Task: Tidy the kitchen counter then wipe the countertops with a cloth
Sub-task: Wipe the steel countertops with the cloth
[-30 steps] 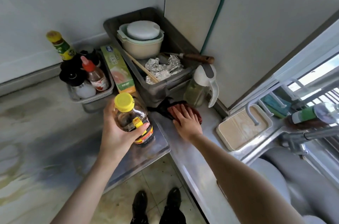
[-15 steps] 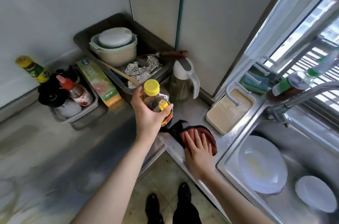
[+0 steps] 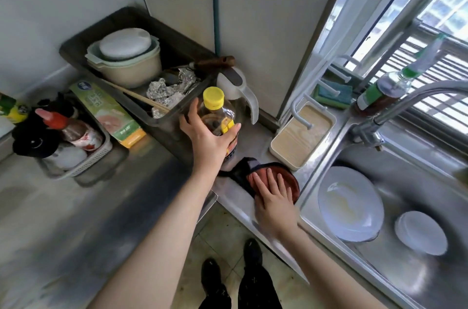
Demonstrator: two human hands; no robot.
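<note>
My left hand (image 3: 208, 137) grips a clear bottle with a yellow cap (image 3: 216, 108), holding it at the counter corner in front of the dark bin (image 3: 162, 120). My right hand (image 3: 274, 197) lies flat, fingers spread, on a red and black cloth (image 3: 285, 177) pressed onto the steel countertop (image 3: 235, 194) beside the sink. The cloth's black end sticks out to the left under the bottle.
A dark bin holds a lidded pot (image 3: 125, 59), foil and chopsticks. A white basket of sauce bottles (image 3: 73, 149) and a green box (image 3: 109, 112) stand at the left. A spray bottle (image 3: 238, 91), beige tray (image 3: 301, 137), sponges (image 3: 334, 93), faucet (image 3: 395, 103) and sink with plates (image 3: 350, 202) lie right.
My left hand has carried the bottle rightward toward the corner by the spray bottle. My right hand has slid the cloth along the counter toward the sink edge.
</note>
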